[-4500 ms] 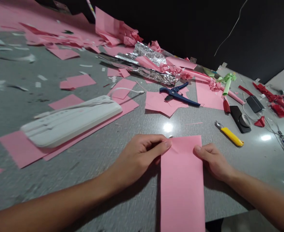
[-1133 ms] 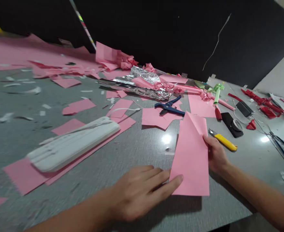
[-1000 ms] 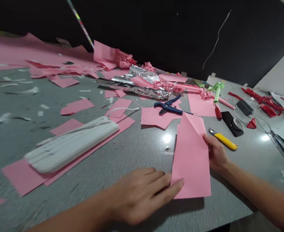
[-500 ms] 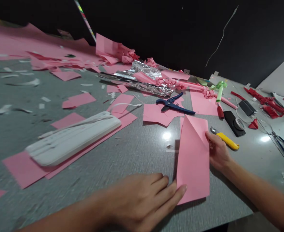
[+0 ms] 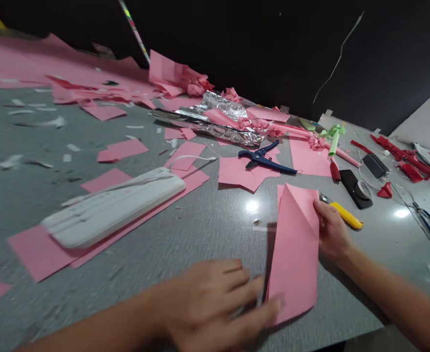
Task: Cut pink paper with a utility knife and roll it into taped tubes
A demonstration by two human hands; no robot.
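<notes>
A folded pink paper sheet (image 5: 297, 259) is tilted up off the grey table, its upper corner creased diagonally. My right hand (image 5: 334, 230) pinches its right edge near the top, thumb in front and the other fingers partly behind it. By the lower left edge is my left hand (image 5: 215, 303), smeared by motion, with its fingers apart and curved. One fingertip overlaps the front of the paper near the bottom; whether it presses there is unclear. A yellow utility knife (image 5: 345, 215) lies just beyond my right hand.
A long white plastic case (image 5: 119, 210) rests on pink sheets at left. Blue-handled cutters (image 5: 266, 160) lie on pink scraps ahead. Behind are crumpled foil (image 5: 225, 105) and pink paper flowers (image 5: 251, 126). A black pouch (image 5: 356, 188) and pliers (image 5: 425, 222) are at right.
My left hand's fingers have spread and shifted slightly down and left at the paper's lower edge. The paper has sunk a little, its bottom bowing; my right hand keeps its grip.
</notes>
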